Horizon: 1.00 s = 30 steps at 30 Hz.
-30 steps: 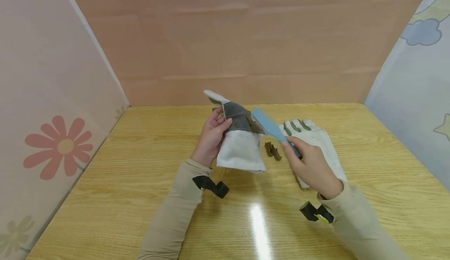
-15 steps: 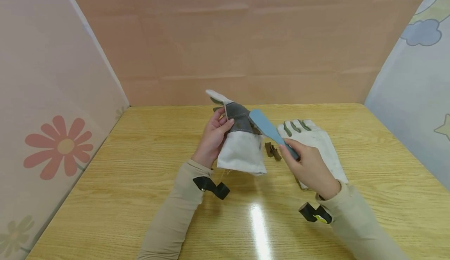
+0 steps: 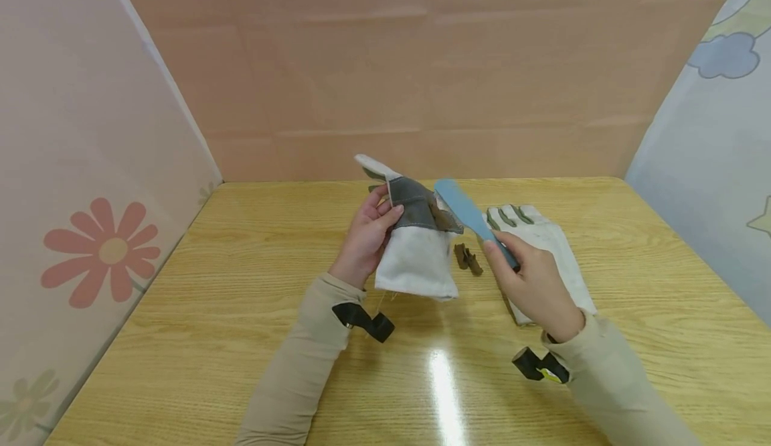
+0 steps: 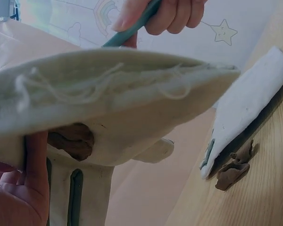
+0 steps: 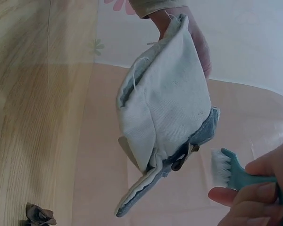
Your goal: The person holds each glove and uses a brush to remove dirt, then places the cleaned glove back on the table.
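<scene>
A white work glove (image 3: 415,265) with a grey palm patch is held up above the table by my left hand (image 3: 364,238), thumb on the grey side and fingers behind. Its cuff points toward me. Brown crumpled stuff (image 5: 183,159) clings to the glove near its thumb, and another brown lump (image 4: 78,141) shows on its underside in the left wrist view. My right hand (image 3: 533,282) grips the handle of a blue brush (image 3: 464,206). In the right wrist view the brush's white bristles (image 5: 220,168) face the glove, a small gap away from it.
A second white glove (image 3: 545,252) with green-edged fingers lies on the wooden table (image 3: 253,285) to the right, partly behind my right hand. Loose brown pieces (image 3: 467,260) lie between the two gloves. A peach-coloured wall (image 3: 385,64) stands at the back.
The brush has moved from the glove's grey patch slightly up and right, away from it, uncovering the brown stuff. The held glove has shifted a little to the right.
</scene>
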{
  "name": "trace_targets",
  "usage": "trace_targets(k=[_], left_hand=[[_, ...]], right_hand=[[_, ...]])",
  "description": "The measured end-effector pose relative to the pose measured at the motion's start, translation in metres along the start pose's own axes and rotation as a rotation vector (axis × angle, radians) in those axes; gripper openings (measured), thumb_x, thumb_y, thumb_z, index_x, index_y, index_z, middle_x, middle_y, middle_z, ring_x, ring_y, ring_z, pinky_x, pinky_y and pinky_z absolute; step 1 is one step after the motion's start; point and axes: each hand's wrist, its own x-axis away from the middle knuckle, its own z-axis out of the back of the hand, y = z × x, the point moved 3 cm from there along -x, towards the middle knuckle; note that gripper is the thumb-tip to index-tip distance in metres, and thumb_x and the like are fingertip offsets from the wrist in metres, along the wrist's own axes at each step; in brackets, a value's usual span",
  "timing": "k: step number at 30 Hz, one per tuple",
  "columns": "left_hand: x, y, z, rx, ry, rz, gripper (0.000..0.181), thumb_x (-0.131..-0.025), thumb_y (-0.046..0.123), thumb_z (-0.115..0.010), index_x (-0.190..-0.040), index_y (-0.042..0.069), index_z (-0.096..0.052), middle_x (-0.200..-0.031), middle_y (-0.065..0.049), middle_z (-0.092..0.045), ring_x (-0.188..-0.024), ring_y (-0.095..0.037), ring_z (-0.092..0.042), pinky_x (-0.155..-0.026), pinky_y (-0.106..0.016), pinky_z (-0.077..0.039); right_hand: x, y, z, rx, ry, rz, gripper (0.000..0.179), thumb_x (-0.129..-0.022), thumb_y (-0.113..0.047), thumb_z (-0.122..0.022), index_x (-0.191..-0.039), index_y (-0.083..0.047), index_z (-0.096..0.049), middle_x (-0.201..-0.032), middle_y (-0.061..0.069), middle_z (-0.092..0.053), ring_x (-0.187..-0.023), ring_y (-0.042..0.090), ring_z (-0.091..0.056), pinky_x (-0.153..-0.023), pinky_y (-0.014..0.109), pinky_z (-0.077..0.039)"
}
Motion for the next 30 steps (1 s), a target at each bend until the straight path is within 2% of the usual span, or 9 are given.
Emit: trace_targets(k=[3, 7, 12, 15, 18, 24, 27, 30], left_hand=[[0.0007, -0.0015, -0.0018, -0.013, -0.014, 0.009, 0.038, -0.095, -0.003, -0.043, -0.132, 0.007, -0.042, -0.098, 0.008, -0.063, -0.082, -0.005, -0.062, -0.074, -0.022, -0.05], [0.0004, -0.0014, -0.0007, -0.015, 0.004, -0.004, 0.038, -0.095, -0.003, -0.043, -0.131, 0.007, -0.042, -0.101, 0.006, -0.063, -0.083, -0.005, -0.062, -0.075, -0.022, -0.05], [-0.0019, 0.0011, 0.003, -0.02, 0.045, -0.037, 0.039, -0.095, -0.004, -0.043, -0.132, 0.006, -0.042, -0.118, -0.011, -0.061, -0.084, -0.004, -0.061, -0.075, -0.021, -0.05], [-0.0028, 0.0023, 0.005, -0.007, 0.066, -0.04, 0.038, -0.095, -0.004, -0.043, -0.132, 0.006, -0.042, -0.128, -0.016, -0.056, -0.086, -0.003, -0.062, -0.076, -0.02, -0.05], [-0.0024, 0.0029, 0.0057, 0.019, 0.075, -0.031, 0.038, -0.095, -0.004, -0.043, -0.131, 0.007, -0.044, -0.122, -0.01, -0.059, -0.086, -0.003, -0.063, -0.076, -0.02, -0.05], [-0.0001, 0.0023, 0.0021, 0.036, 0.036, -0.019, 0.037, -0.095, -0.005, -0.043, -0.13, 0.006, -0.044, -0.094, 0.01, -0.064, -0.081, -0.004, -0.063, -0.073, -0.019, -0.051], [0.0008, 0.001, -0.0004, 0.022, 0.018, -0.013, 0.036, -0.095, -0.005, -0.043, -0.129, 0.006, -0.044, -0.091, 0.011, -0.064, -0.08, -0.004, -0.063, -0.072, -0.02, -0.05], [0.0013, -0.0009, -0.0022, 0.01, 0.005, -0.007, 0.036, -0.095, -0.005, -0.043, -0.129, 0.006, -0.044, -0.093, 0.01, -0.064, -0.08, -0.004, -0.063, -0.072, -0.02, -0.05]], right_hand=[[0.0003, 0.0007, -0.003, -0.002, -0.021, -0.002, 0.029, -0.099, -0.016, -0.046, -0.118, 0.001, -0.06, -0.05, -0.004, -0.037, -0.039, 0.0, -0.024, -0.039, 0.022, -0.029], [0.001, 0.0006, -0.0049, 0.002, -0.082, -0.019, 0.028, -0.099, -0.018, -0.046, -0.116, -0.001, -0.06, -0.051, -0.004, -0.037, -0.039, 0.0, -0.024, -0.039, 0.022, -0.03], [0.0008, -0.0008, -0.0026, 0.023, -0.119, -0.01, 0.024, -0.098, -0.018, -0.047, -0.109, -0.003, -0.063, -0.052, -0.005, -0.037, -0.041, 0.0, -0.025, -0.042, 0.022, -0.031], [-0.0001, -0.0012, -0.0008, 0.044, -0.117, 0.009, 0.022, -0.098, -0.017, -0.048, -0.105, -0.004, -0.064, -0.052, -0.005, -0.036, -0.042, -0.002, -0.024, -0.042, 0.021, -0.03], [-0.0004, -0.0011, 0.0009, 0.044, -0.091, 0.014, 0.022, -0.097, -0.016, -0.049, -0.107, -0.002, -0.064, -0.052, -0.005, -0.038, -0.041, -0.002, -0.025, -0.041, 0.021, -0.03], [-0.0002, -0.0005, 0.0005, 0.005, 0.006, 0.01, 0.027, -0.098, -0.016, -0.048, -0.116, -0.001, -0.061, -0.053, -0.003, -0.04, -0.04, 0.0, -0.027, -0.04, 0.023, -0.03], [-0.0005, -0.0009, -0.0016, -0.005, 0.036, 0.015, 0.026, -0.098, -0.015, -0.048, -0.114, 0.0, -0.061, -0.053, -0.003, -0.039, -0.04, 0.001, -0.026, -0.04, 0.023, -0.03], [-0.0001, 0.0006, -0.0051, -0.009, 0.015, 0.001, 0.028, -0.098, -0.015, -0.047, -0.118, 0.002, -0.059, -0.052, -0.003, -0.038, -0.04, 0.001, -0.025, -0.04, 0.023, -0.029]])
